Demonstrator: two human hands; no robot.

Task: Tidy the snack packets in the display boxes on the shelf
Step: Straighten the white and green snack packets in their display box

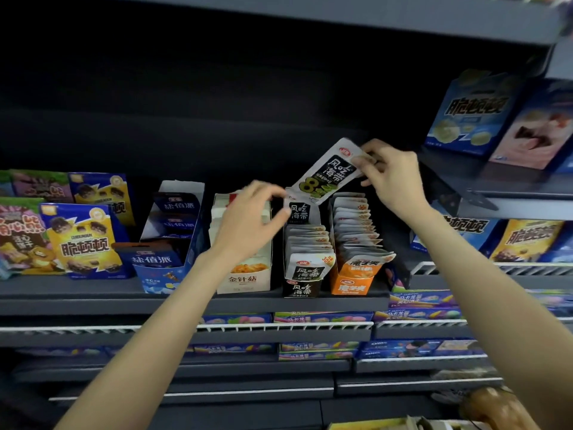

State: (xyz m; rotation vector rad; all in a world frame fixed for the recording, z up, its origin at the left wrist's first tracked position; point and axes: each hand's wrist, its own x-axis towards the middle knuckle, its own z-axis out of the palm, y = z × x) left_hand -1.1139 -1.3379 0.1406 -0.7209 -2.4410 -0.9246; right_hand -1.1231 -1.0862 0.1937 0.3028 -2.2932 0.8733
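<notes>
Three narrow display boxes stand side by side on the dark shelf: a white one, a black one and an orange one, each packed with small packets. My right hand pinches a black-and-white snack packet by its top corner, holding it tilted above the back of the black box. My left hand hovers over the white box with fingers loosely curled, its fingertips near the raised back flap of the black box. It holds nothing.
A blue display box with dark blue packets stands left of the white box. Yellow and blue snack bags fill the far left. Blue and pink cartons sit on the upper right shelf. Lower shelves hold flat colourful packs.
</notes>
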